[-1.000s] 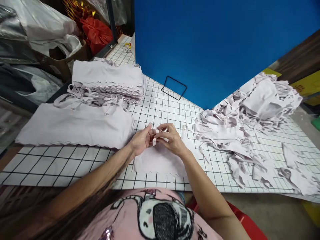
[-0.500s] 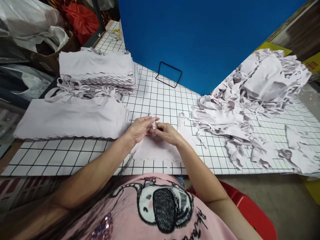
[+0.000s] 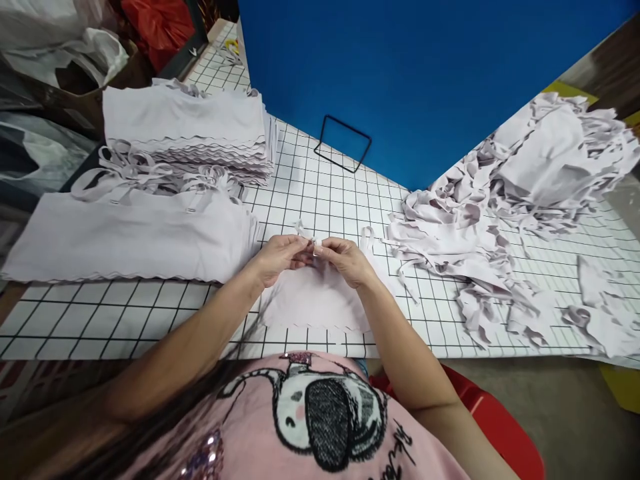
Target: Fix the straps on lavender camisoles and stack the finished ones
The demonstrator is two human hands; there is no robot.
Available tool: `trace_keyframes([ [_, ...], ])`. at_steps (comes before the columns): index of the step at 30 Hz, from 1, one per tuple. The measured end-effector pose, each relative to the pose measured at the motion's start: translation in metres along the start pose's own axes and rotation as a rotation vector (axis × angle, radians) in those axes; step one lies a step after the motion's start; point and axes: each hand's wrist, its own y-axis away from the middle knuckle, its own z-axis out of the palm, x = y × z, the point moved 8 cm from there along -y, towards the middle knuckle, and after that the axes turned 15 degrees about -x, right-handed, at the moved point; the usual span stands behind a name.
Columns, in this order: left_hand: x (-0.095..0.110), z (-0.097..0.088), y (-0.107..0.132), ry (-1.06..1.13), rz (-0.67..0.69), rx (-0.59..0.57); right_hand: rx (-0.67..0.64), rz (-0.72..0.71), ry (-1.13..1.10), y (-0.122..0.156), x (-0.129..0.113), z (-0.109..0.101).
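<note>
Head cam: cloth [image 3: 315, 303] on gridded tbl [image 3: 100, 323]; blue panel [image 3: 420, 80] behind

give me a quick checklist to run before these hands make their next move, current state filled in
1. Left hand gripping the strap: ok, fingertips pinched together at it.
2. Right hand at the same spot: ok, fingertips meet the left's there.
3. Strap free of twists: cannot tell, the fingers hide part of it.
4. Garment supported: ok, its lower part lies spread on the table.
5. Black frame out of the way: ok, it is beyond both hands.
6. Front stack untouched by the left arm: cannot tell, they look very close.
</note>
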Motion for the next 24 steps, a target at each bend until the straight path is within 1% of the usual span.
trace_keyframes([
  [2, -0.004, -0.001, 0.002, -0.065, -0.034, -0.013, 0.06, -0.02, -0.026, -0.002, 0.001, -0.004],
  [4, -0.004, 0.0, 0.003, -0.142, -0.031, -0.008, 0.085, -0.045, -0.029, -0.003, 0.002, -0.005],
  [8, 0.01, 0.0, 0.004, -0.307, 0.106, 0.059, 0.059, -0.089, 0.05, -0.004, 0.0, -0.002],
  [9, 0.013, 0.001, 0.004, -0.347, 0.135, 0.066, 0.068, -0.095, 0.107, -0.003, -0.001, -0.003],
  [11, 0.018, 0.001, 0.005, -0.457, 0.177, 0.078, 0.155, -0.124, 0.291, 0.002, -0.011, -0.008],
  [13, 0.024, 0.002, 0.006, -0.62, 0.209, 0.099, 0.276, -0.202, 0.525, 0.012, -0.03, -0.011],
  [14, 0.027, 0.003, 0.008, -0.707, 0.226, 0.11, 0.303, -0.252, 0.642, 0.016, -0.041, -0.008],
  [15, 0.029, 0.005, 0.009, -0.785, 0.237, 0.118, 0.288, -0.293, 0.749, 0.018, -0.049, -0.002],
  [16, 0.031, 0.007, 0.011, -0.852, 0.237, 0.119, 0.235, -0.313, 0.838, 0.018, -0.053, 0.005],
  [18, 0.031, 0.01, 0.013, -0.944, 0.206, 0.12, 0.089, -0.29, 0.948, 0.014, -0.052, 0.017],
  [19, 0.031, 0.011, 0.013, -0.976, 0.182, 0.128, 0.037, -0.265, 0.972, 0.012, -0.048, 0.02],
  [21, 0.031, 0.01, 0.015, -1.014, 0.136, 0.153, 0.007, -0.231, 0.977, 0.01, -0.043, 0.02],
  [24, 0.032, 0.01, 0.016, -1.016, 0.118, 0.164, 0.02, -0.224, 0.958, 0.009, -0.037, 0.014],
])
